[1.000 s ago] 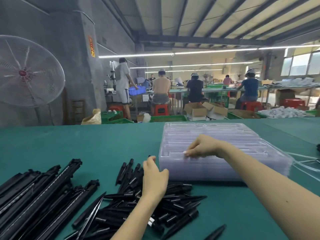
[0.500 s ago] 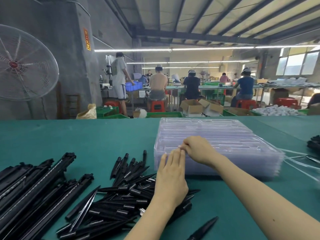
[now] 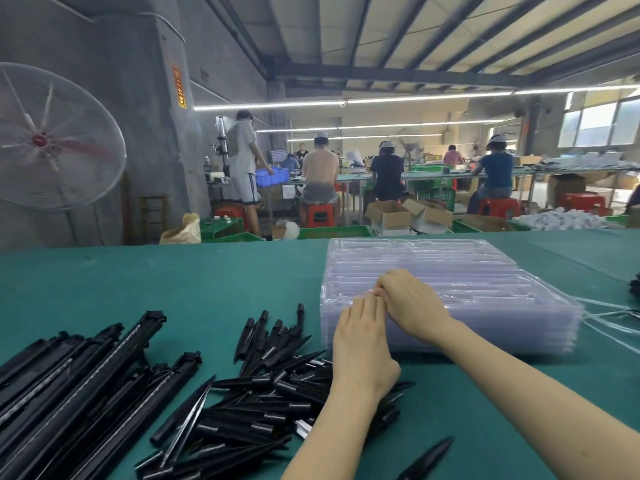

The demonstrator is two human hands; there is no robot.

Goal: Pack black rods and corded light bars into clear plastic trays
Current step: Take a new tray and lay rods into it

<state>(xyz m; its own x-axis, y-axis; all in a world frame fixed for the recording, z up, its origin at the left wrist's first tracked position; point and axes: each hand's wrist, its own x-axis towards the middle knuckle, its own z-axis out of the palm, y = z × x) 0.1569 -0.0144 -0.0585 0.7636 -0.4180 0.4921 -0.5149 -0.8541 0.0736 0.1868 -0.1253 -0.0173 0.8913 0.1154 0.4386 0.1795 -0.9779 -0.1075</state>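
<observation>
A stack of clear plastic trays (image 3: 485,282) sits on the green table (image 3: 173,289), right of centre. My right hand (image 3: 412,303) lies on the stack's near left part, its fingers curled at the top tray's edge. My left hand (image 3: 363,337) reaches up with straight fingers that touch the same edge beside the right fingertips. A heap of short black rods (image 3: 270,382) lies under my left wrist. Long black light bars (image 3: 76,382) are piled at the lower left.
One loose black rod (image 3: 429,459) lies near the front edge. White cords (image 3: 609,320) trail on the table right of the trays. Beyond the table's far edge are a large fan (image 3: 48,140), green crates, boxes and several seated workers.
My left hand has risen from the rod heap to the tray stack's near edge, meeting my right fingertips. The right hand has stayed on the stack.
</observation>
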